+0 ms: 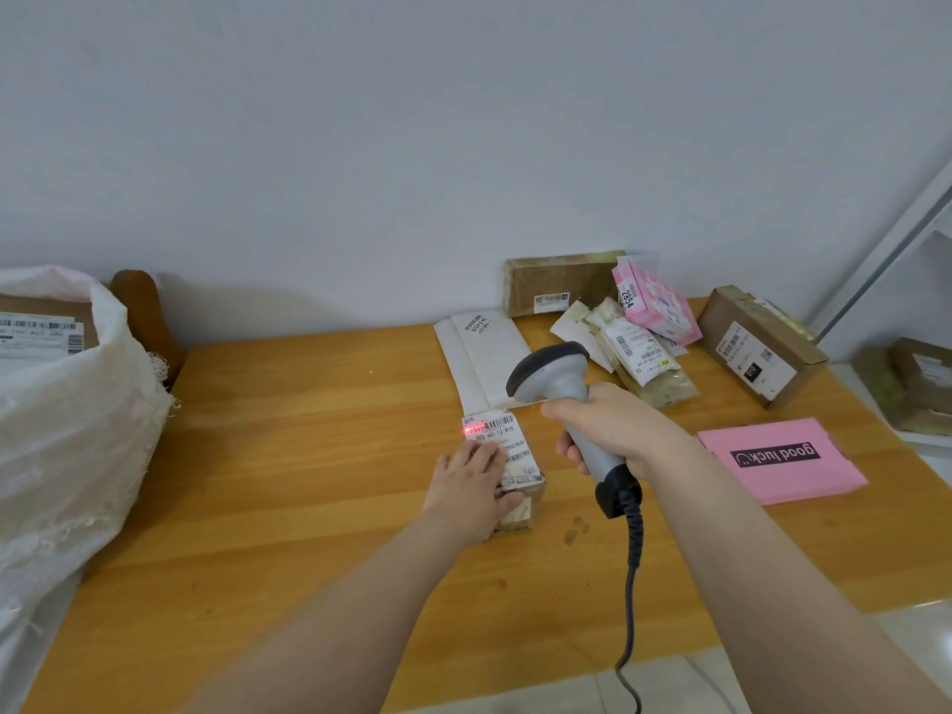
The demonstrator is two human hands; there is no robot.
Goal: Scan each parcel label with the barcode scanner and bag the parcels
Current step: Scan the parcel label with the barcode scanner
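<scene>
Red-lit mid-scan: pinning parcel [516, 458] under flat left hand [471, 484], gripping scanner [547, 376] in right hand [613, 430], remaining parcels [639, 345] awaiting the sack [67, 414].

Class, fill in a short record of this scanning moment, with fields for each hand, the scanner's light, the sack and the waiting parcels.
Left hand: rests flat on the small parcel
Right hand: grips the barcode scanner
Red light: on the parcel's label, far end
Sack: white, at table's left, labelled box inside
Waiting: pile of parcels far right; pink envelope nearer
</scene>
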